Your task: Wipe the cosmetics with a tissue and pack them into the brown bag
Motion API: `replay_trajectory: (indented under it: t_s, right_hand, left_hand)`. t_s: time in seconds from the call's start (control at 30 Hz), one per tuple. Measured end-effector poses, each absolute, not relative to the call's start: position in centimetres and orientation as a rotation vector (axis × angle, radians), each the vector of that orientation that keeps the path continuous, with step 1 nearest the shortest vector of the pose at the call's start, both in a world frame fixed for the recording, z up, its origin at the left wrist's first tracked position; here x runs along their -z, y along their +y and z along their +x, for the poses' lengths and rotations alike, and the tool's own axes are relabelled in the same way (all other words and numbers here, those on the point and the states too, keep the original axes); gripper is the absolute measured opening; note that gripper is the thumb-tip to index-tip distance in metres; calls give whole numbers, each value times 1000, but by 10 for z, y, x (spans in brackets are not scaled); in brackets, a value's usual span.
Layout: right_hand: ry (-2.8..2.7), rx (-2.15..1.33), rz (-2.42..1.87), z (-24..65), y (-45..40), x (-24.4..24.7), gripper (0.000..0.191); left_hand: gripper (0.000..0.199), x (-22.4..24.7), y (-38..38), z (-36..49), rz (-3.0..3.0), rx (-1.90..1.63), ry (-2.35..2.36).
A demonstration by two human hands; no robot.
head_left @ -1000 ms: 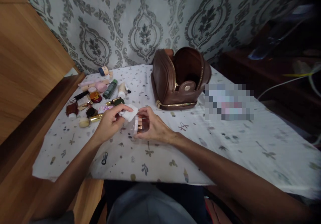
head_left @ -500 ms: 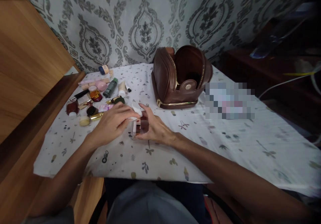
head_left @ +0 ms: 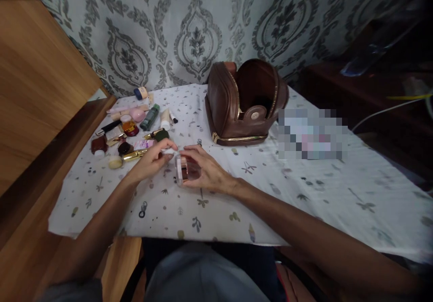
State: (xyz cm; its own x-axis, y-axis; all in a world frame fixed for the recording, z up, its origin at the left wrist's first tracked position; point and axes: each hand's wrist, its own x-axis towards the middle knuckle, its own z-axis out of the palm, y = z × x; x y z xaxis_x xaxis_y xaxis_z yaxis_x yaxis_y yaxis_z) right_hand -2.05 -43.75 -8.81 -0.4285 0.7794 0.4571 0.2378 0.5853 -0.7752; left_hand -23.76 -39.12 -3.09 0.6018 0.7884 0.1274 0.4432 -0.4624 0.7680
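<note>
Small jar (head_left: 185, 170) gripped in right hand (head_left: 206, 173); left hand (head_left: 152, 160) pinching white wipe (head_left: 168, 151) beside it.

Your desk (head_left: 338, 203) is covered by a white cloth (head_left: 304, 189) printed with small leaves. At its far left you have a cluster of cosmetics: a green bottle (head_left: 149, 117), a pink compact (head_left: 137, 114), an amber jar (head_left: 130, 126) and a gold tube (head_left: 132, 156). An open brown leather bag (head_left: 245, 103) stands at the back, near the wall.
</note>
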Motion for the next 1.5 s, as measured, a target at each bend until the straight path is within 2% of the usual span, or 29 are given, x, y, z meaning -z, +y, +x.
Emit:
replay_trajectory:
  t_s: [0.1, 0.3, 0.63, 0.87, 1.03, 1.27, 1.5]
  right_hand:
    - [-1984, -814, -795, -18, -436, 87, 76]
    - [-1969, -820, -790, -19, -436, 87, 75]
    - [-1686, -1197, -887, -26, -438, 91, 103]
    - [-1611, -1294, -853, -23, -436, 87, 92]
    - [-1473, -1418, -810, -26, -434, 87, 76]
    - [-1266, -1513, -779, -23, -430, 81, 70]
    - [-993, -1666, -659, -17, -428, 71, 62]
  left_hand:
    - [26, 37, -391, -240, 2045, -653, 966]
    - [19, 33, -401, -238, 2172, -741, 1080]
    - [18, 13, -426, -232, 2537, -806, 1113]
    - [25, 5, -442, -228, 2785, -837, 968]
    - [26, 9, -450, -228, 2893, -853, 914]
    - [35, 13, -461, -225, 3022, -912, 885]
    - [32, 19, -463, -227, 2968, -1111, 885]
